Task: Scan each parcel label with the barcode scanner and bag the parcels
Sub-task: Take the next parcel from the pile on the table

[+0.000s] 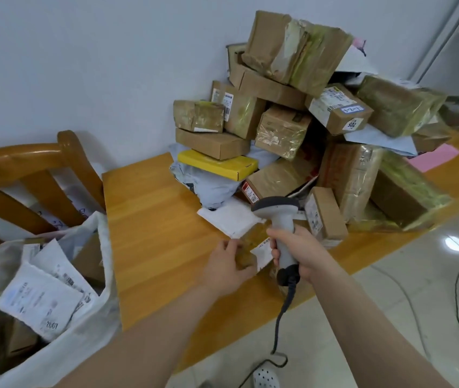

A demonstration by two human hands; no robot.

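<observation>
The wooden table (149, 219) carries everything. Against the wall at its far end sits the heap of parcels (292, 121), mostly brown taped cartons with a yellow box (217, 163) and grey mailer bags wedged among them. By the look of it that is your unscanned stock, so most of the job lies ahead.

To your left, the white bag (102, 275) stands open just beside the table edge and in front of a wooden chair (26, 169). Labelled mailers already lie in it. Its mouth faces up and close to you, so a scanned parcel needs only a short swing across.

At the foot of the heap, a white padded mailer (231, 219) lies flat within easy reach.

Your right hand (303, 247) has its grip clamped round the handle of the barcode scanner (281, 228), with the head tipped forward and down toward the parcel below. Its cable (281, 317) drops off the near table edge to the floor.

Your left hand (228, 264) has its grip closed on the small brown parcel (246, 247), holding it on the table right under the scanner. This probably steadies it for the read.

Its white label (261, 252) faces up between your hands, partly hidden behind the scanner handle. I judge that you are at the scanning step for this parcel, with bagging next.
</observation>
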